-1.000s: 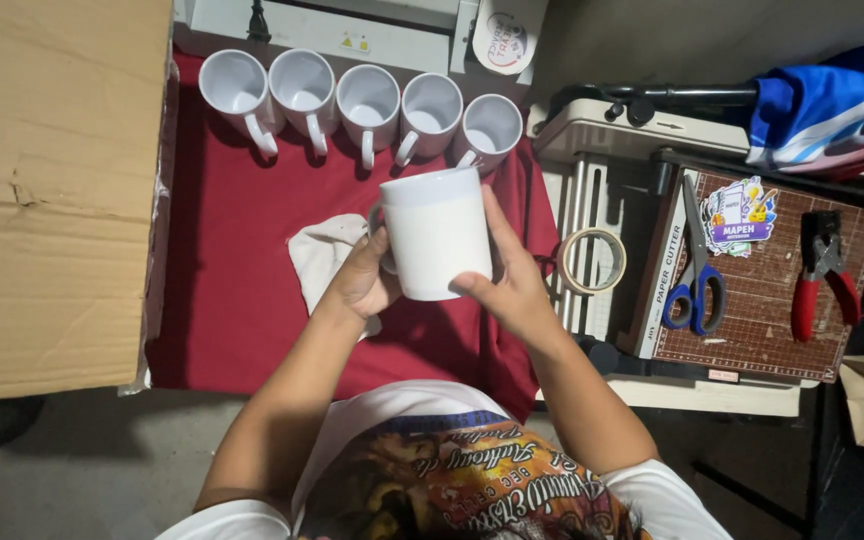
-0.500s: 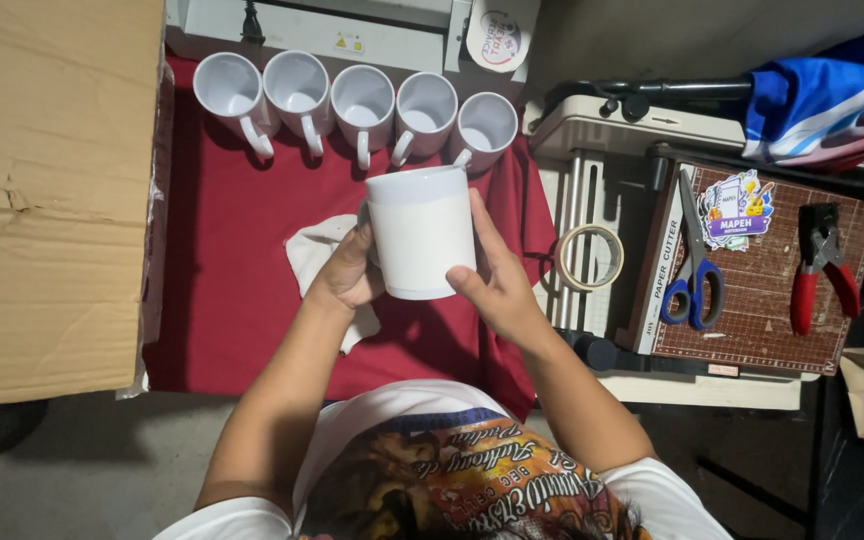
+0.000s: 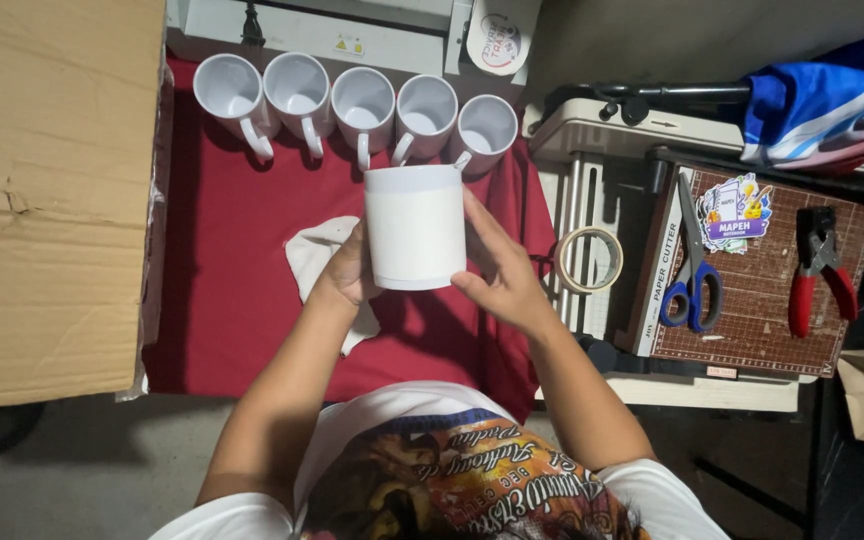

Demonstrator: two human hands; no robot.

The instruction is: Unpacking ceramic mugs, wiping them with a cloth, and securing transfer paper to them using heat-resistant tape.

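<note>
Right now both hands are up over the red cloth (image 3: 232, 290), and between them sits a white mug (image 3: 415, 226) wrapped in a white sheet, held upright above the table. Left hand (image 3: 350, 270) cups the mug's left side, fingers curled round behind it; right hand (image 3: 497, 268) grasps the right side, thumb pressing near the base, fingers spread up the wall. So both hands are closed on that one mug, and it hangs just in front of a row of five white mugs (image 3: 362, 100) standing open-side up along the far edge of the cloth, handles pointing toward the person. Under the left wrist lies a pale rag (image 3: 317, 262) on the cloth. Off to the left, a big cardboard box (image 3: 52, 190). To the right, a roll of tape (image 3: 589, 259) rests on a paper cutter (image 3: 752, 290), with blue-handled scissors (image 3: 690, 275) and red-handled pliers (image 3: 820, 268) lying on its gridded board, well apart from the hands.
</note>
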